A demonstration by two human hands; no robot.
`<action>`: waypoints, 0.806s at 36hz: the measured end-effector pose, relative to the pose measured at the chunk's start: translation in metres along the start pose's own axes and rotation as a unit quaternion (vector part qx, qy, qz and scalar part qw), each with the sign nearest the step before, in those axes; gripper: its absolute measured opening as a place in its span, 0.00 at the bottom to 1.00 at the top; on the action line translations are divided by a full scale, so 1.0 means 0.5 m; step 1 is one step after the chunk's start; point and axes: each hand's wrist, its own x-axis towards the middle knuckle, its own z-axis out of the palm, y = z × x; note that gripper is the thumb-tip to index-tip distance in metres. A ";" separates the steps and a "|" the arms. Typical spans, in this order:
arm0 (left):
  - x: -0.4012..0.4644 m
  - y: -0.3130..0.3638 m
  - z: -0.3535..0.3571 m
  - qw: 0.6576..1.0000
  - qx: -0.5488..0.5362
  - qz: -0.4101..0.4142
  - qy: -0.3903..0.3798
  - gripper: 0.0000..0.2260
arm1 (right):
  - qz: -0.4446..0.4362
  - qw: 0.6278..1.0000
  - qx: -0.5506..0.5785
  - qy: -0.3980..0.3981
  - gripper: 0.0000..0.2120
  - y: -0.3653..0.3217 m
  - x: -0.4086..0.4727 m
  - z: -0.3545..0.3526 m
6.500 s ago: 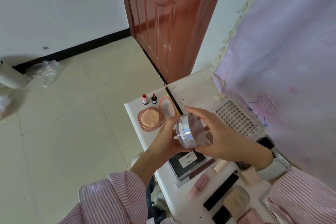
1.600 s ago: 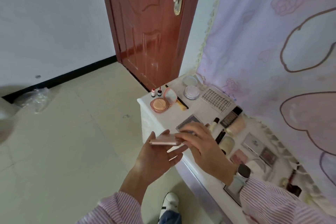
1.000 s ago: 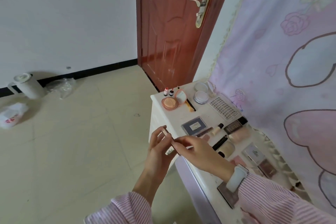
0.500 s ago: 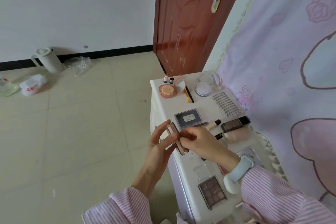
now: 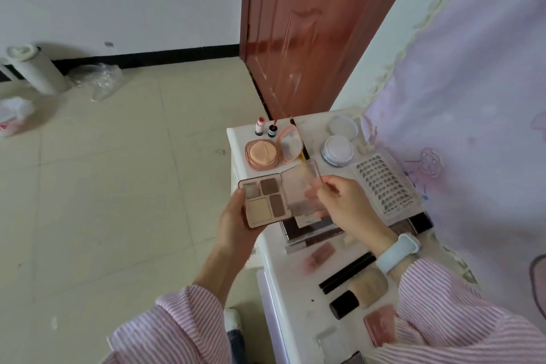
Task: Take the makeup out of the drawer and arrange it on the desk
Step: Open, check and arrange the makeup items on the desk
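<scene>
Head view: only cam, looks down at both hands over a white desk (image 5: 283, 289).
L hand (image 5: 236, 221): grips the base of an open eyeshadow palette (image 5: 267, 201), thumb on its near-left corner, fingers under.
R hand (image 5: 345, 201): fingers curled, pinching the palette's clear lid (image 5: 301, 189) by its far-right edge; lid folded back flat-ish, blurred.
Palette pos: held in air between the hands, above the desk's left edge; four pans face up.
Beyond hands: pink powder compact (image 5: 266, 154) open w/ puff showing, two small bottles (image 5: 266, 127) behind it, two round jars (image 5: 339, 139) further right.
Right of R hand: tray of false nails (image 5: 384, 186), just beside the purple curtain (image 5: 472, 97).
Under R hand: dark flat box (image 5: 310, 227), partly hidden.
Near R wrist: black sticks, a beige case, pink item; blurred, can't tell more.
R wrist: pale blue watch (image 5: 399, 251), striped sleeves on both arms.
Left of L hand: tiled floor (image 5: 103, 186), plastic bags, white roll by wall.
</scene>
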 end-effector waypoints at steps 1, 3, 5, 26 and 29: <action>0.017 -0.002 -0.001 0.999 -0.029 -0.023 0.022 0.09 | 0.010 1.000 0.016 0.002 0.10 0.008 0.015 0.006; 0.044 -0.007 0.000 0.994 -0.069 -0.068 0.043 0.09 | 0.019 0.999 0.025 0.005 0.10 0.021 0.040 0.016; 0.061 -0.009 0.006 0.995 -0.046 -0.064 0.063 0.09 | 0.021 0.999 0.025 0.014 0.11 0.036 0.060 0.024; 0.091 -0.069 0.012 0.980 0.169 -0.072 0.077 0.15 | 0.002 0.999 -0.006 0.053 0.13 0.098 0.105 0.038; 0.084 -0.071 0.011 0.980 0.168 -0.068 0.076 0.18 | 0.005 0.997 -0.025 0.070 0.14 0.107 0.091 0.028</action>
